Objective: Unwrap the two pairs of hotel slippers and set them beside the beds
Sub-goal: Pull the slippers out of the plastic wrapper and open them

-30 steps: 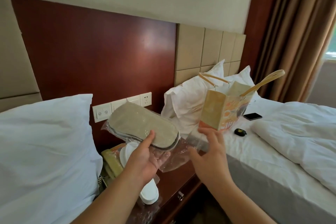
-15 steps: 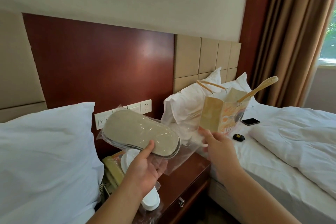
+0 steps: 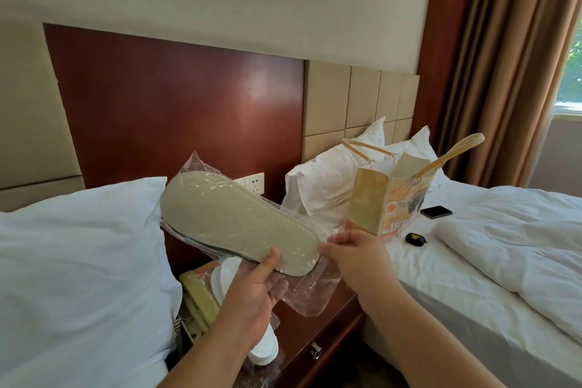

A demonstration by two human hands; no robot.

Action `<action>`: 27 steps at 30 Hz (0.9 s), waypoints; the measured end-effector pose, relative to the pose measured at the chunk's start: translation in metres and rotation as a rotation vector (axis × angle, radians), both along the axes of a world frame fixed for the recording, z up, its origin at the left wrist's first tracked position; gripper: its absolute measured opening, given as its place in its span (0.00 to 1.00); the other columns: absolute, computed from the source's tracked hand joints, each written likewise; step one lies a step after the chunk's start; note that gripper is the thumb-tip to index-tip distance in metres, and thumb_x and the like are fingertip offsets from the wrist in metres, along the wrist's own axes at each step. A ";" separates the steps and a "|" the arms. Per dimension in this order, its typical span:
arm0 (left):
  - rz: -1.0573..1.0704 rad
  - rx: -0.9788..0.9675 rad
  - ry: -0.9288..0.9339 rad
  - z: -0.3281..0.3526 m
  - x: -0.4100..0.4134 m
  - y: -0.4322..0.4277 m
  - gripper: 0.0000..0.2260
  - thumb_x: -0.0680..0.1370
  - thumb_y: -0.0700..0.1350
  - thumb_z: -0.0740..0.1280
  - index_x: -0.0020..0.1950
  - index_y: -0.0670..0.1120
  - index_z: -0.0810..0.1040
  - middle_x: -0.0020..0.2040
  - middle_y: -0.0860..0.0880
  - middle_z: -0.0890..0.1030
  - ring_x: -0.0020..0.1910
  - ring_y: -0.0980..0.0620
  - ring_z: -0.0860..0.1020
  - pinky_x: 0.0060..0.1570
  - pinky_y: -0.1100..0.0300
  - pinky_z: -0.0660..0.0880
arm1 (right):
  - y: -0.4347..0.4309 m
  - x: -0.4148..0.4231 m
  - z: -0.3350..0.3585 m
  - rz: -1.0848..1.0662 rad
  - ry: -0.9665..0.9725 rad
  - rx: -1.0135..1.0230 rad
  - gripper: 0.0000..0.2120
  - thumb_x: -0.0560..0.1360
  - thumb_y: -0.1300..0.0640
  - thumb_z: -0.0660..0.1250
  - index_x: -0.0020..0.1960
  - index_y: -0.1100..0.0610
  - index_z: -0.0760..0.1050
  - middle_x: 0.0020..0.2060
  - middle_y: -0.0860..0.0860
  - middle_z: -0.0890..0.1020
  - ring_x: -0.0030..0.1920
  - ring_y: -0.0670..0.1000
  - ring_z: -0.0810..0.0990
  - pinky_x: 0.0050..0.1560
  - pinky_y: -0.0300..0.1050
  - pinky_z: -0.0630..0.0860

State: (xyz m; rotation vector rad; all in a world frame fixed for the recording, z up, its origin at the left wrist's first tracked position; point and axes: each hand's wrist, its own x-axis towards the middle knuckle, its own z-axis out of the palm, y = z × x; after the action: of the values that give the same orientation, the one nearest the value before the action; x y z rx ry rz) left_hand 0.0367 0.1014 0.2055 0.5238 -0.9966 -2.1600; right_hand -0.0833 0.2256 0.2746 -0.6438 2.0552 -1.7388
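Held pair: the slippers [image 3: 239, 227] are up in the air over the worktop [image 3: 318, 324] between the two beds. Beige sole faces the camera, toe end up-left, heel end down-right.
Wrapper: clear plastic wrapper [image 3: 302, 293] all around that pair, with loose crinkly film hanging below the heel end.
Left hand: the left hand [image 3: 252, 290] grips the pack from below. Thumb is pressed on the sole near the heel, and the other fingers are tucked under it, seen through the film.
Right hand: the right hand [image 3: 356, 258] is at the heel end with its fingers closed together, pinching the film edge.
Other pair: a white second pair [image 3: 261, 346] lies flat on the worktop near its front edge, in its own clear plastic and half hidden by the left wrist.
Telephone: beige telephone [image 3: 196, 296] on the left of the worktop, just beside the white pair.
Left bed: big white pillow [image 3: 78, 261] fills the left side.
Right bed: a paper bag [image 3: 387, 201] with long handles stands by the bed's near edge, right behind the right hand. A black smartphone [image 3: 436, 211] and a small black case [image 3: 415, 238] sit on the sheet, near a bunched-up duvet [image 3: 519, 246].
Wall: dark red wood panel [image 3: 176, 110] with wall sockets [image 3: 253, 183] peeking out behind the toe end.
Window side: brown curtain [image 3: 504, 57] at the far right.
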 end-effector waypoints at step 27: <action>0.021 -0.012 -0.014 -0.002 -0.005 0.007 0.23 0.67 0.41 0.76 0.61 0.45 0.78 0.51 0.48 0.86 0.46 0.50 0.84 0.48 0.53 0.78 | 0.003 -0.028 -0.012 0.105 -0.516 -0.340 0.08 0.77 0.66 0.60 0.44 0.60 0.77 0.34 0.55 0.86 0.36 0.54 0.85 0.45 0.52 0.80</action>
State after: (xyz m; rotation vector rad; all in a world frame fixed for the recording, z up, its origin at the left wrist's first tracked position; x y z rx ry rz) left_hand 0.0314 0.1087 0.2034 0.5422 -1.0070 -2.1327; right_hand -0.1108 0.2285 0.2628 -0.3344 1.3737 -1.9573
